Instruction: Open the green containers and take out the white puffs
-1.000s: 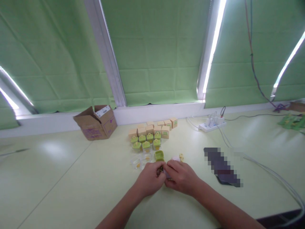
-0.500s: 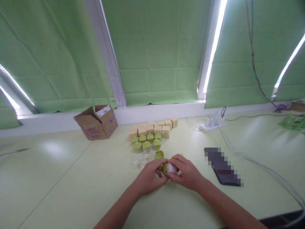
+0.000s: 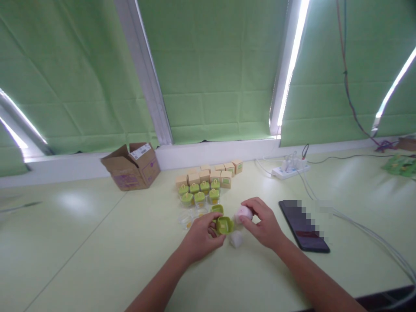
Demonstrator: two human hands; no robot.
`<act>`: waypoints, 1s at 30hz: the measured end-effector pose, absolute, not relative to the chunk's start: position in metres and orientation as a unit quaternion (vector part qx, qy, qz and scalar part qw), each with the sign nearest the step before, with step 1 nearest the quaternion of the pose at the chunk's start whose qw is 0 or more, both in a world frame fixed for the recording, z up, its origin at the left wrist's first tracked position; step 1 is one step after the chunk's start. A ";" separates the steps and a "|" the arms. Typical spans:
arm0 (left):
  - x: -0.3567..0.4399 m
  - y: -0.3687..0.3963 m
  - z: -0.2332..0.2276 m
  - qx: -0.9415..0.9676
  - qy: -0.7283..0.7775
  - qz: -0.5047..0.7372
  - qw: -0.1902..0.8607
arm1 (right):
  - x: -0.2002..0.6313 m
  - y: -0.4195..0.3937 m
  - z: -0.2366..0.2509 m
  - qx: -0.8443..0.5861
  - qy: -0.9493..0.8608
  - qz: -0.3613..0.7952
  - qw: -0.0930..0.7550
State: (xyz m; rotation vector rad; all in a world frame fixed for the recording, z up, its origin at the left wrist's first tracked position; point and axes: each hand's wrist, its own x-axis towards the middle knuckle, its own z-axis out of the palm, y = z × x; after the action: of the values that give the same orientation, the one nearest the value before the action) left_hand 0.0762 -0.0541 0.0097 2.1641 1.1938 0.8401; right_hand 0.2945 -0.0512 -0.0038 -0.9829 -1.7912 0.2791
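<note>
My left hand [image 3: 203, 234] pinches a small green lid [image 3: 224, 225] by its edge, its hollow inside facing up. Between the thumb and fingers of my right hand [image 3: 261, 221] is a small pale pink rounded piece [image 3: 244, 212], just right of the lid. A small whitish block [image 3: 236, 238] lies on the table below and between the hands. Behind the held lid sits another green lid [image 3: 217, 210], also hollow side up. Clear plastic cups [image 3: 186, 220] stand beyond my left fingers, partly hidden by them.
Several clear containers with green looped lids [image 3: 199, 198] stand in rows, backed by small tan boxes [image 3: 194, 178]. An open cardboard box [image 3: 133, 169] is at the back left. A black phone [image 3: 303, 227] lies right of my right hand; a power strip [image 3: 290, 170] with cables is behind it.
My hands have moved apart. The green lid has come away from the pale piece and tipped hollow side up. A whitish block now shows on the table between my hands.
</note>
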 end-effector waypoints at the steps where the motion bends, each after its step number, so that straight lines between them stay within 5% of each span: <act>1: 0.076 -0.054 0.010 0.799 0.441 0.311 0.265 | 0.297 -0.050 -0.004 -0.416 -0.741 0.122 0.513; 12: 0.075 -0.053 0.008 0.788 0.450 0.314 0.280 | 0.305 -0.049 -0.006 -0.460 -0.809 0.160 0.328; 30: 0.075 -0.052 0.006 0.788 0.447 0.315 0.283 | 0.309 -0.047 -0.010 -0.416 -0.854 0.140 0.279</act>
State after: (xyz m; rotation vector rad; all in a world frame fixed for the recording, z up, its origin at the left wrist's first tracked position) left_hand 0.0746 -0.0518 0.0058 2.1084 1.1978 0.8436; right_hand 0.3089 -0.0468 -0.0095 -1.1162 -2.2918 0.3758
